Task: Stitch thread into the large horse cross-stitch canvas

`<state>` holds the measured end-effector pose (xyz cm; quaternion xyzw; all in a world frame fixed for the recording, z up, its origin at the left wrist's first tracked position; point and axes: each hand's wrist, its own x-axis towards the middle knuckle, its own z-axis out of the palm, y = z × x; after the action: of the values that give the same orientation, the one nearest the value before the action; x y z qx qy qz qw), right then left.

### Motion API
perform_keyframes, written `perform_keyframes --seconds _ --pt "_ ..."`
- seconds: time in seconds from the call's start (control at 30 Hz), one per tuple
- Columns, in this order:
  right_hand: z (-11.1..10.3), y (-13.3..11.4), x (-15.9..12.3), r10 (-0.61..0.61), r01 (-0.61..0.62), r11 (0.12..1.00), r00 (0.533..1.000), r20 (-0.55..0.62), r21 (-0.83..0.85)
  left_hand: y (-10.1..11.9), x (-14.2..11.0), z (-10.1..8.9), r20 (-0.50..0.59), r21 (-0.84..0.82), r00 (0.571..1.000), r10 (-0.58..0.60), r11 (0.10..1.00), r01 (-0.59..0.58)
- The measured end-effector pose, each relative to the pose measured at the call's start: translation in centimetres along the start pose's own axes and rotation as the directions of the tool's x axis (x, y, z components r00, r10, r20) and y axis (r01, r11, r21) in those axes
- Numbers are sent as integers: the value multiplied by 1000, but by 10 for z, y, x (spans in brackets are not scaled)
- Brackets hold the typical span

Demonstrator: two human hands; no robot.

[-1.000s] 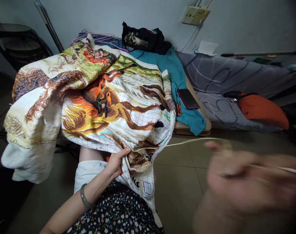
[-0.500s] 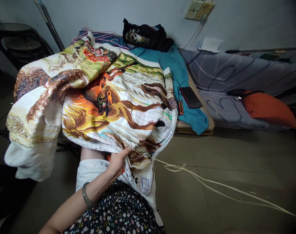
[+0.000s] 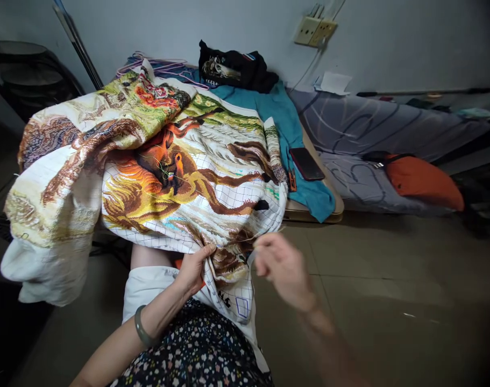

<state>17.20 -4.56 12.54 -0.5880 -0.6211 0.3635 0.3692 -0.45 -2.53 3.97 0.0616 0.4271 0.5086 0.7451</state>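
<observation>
A large cross-stitch fabric (image 3: 228,185) with a printed grid and a partly stitched horse picture lies over my lap and the bed edge. My left hand (image 3: 195,269) is closed on its near edge, thumb on top and fingers underneath. Just right of the fabric, my right hand (image 3: 283,269) is blurred, its fingers curled together. Whatever sits between those fingertips is too smeared to make out. A pale thread (image 3: 264,233) shows above the right fingers, close to the fabric. Loose yellow-green threads (image 3: 160,166) lie on the horse's head.
Behind the fabric is a bed edge with a teal cloth (image 3: 285,123), a dark phone (image 3: 307,163), small orange snips (image 3: 292,180), a black printed cloth bundle (image 3: 236,67) and pink hangers (image 3: 160,64). An orange bag (image 3: 424,181) sits to the right; a dark chair (image 3: 29,80) stands left.
My right hand has come into view from the right, beside the fabric. The long thread that stretched to the right is no longer drawn out. My left hand keeps its hold; the view has shifted slightly.
</observation>
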Motion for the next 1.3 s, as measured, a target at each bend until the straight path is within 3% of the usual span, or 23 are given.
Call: perform_keyframes --seconds 0.13,0.23,0.5,0.77,1.0,1.3 --pt "58 19 3 -75 86 989 992 97 -118 3 -2 2 20 -5 999 -43 999 43" --pt "70 27 4 -101 110 971 993 52 -212 2 -3 3 5 -16 999 -40 999 40" --pt "69 23 6 -75 73 962 997 2 -263 2 -3 3 -1 -14 1000 -16 1000 16" --pt "65 19 8 -88 93 949 996 30 -301 1 -3 3 5 -10 999 -40 999 40" --pt "67 16 9 -105 118 892 993 53 -437 2 -4 3 10 -13 1000 -22 1000 22" --pt "61 18 9 -71 87 952 995 67 -292 0 -2 2 9 -14 1000 -13 1000 13"
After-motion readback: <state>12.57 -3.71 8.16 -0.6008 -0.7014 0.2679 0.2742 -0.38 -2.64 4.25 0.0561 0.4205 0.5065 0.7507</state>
